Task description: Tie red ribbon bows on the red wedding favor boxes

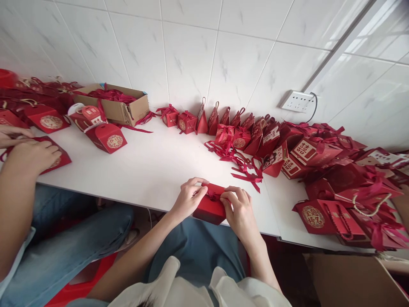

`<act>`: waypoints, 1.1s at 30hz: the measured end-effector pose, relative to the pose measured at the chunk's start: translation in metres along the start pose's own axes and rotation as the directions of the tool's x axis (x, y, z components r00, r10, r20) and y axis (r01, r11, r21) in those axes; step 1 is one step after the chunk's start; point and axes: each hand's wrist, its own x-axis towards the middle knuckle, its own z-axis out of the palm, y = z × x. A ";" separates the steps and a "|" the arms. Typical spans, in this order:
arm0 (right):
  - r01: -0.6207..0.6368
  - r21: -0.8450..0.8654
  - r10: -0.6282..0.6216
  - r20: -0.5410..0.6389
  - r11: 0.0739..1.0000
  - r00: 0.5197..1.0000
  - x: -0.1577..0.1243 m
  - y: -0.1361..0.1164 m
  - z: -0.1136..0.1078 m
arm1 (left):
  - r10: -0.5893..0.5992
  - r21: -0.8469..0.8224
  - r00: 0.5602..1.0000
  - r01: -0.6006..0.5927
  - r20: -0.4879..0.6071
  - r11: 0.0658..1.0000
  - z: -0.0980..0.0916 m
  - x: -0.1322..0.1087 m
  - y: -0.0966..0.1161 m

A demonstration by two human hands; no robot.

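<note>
A small red gift box [209, 208] sits at the near edge of the white table [153, 166], with a red ribbon [214, 195] across its top. My left hand [189, 198] grips the box's left side, fingers pinched on the ribbon. My right hand [239, 207] holds the right side, its fingers also closed on the ribbon. Both hands meet over the top of the box.
A co-worker's hands [28, 155] rest on a flat red box at the left. A cardboard box [116, 104] of ribbons stands at the back left. Finished red boxes [223, 128] line the wall, and a heap of red boxes and bags [335, 179] fills the right. Loose ribbons [243, 164] lie mid-table.
</note>
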 end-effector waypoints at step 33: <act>-0.226 0.064 0.225 0.022 0.972 0.974 -0.005 -0.018 0.005 | -0.021 0.192 0.992 -0.003 0.125 0.981 -0.017 -0.017 0.021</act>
